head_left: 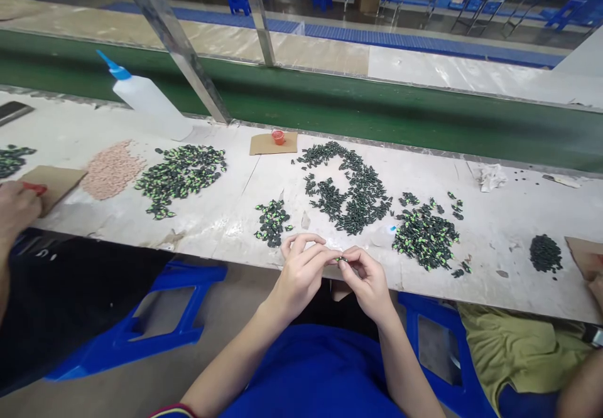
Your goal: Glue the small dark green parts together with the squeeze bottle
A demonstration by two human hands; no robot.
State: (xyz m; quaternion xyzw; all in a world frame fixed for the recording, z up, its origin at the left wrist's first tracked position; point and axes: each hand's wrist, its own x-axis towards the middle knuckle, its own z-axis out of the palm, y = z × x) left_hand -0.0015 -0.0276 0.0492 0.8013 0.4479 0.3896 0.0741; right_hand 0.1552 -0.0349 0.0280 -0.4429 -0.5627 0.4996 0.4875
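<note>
My left hand (302, 268) and my right hand (370, 281) meet at the table's near edge. Both are closed in a pinch around one small dark piece with a bit of green (341, 259); fingertips hide most of it. Just left of my left hand lies a small pile of black and bright-green pieces (272, 222). Beyond my hands, small dark green pieces (360, 201) spread in a loose curved heap. To the right of my right hand sits a larger pile of black and bright-green pieces (426, 237).
A white squeeze bottle (153, 105) with a blue nozzle stands at the back left. A red cup (277, 137) rests on cardboard (261, 144). Pink pieces (113, 170) lie farther left. A co-worker's hand (19, 208) is at left, another person at right. A green belt (330, 101) runs behind.
</note>
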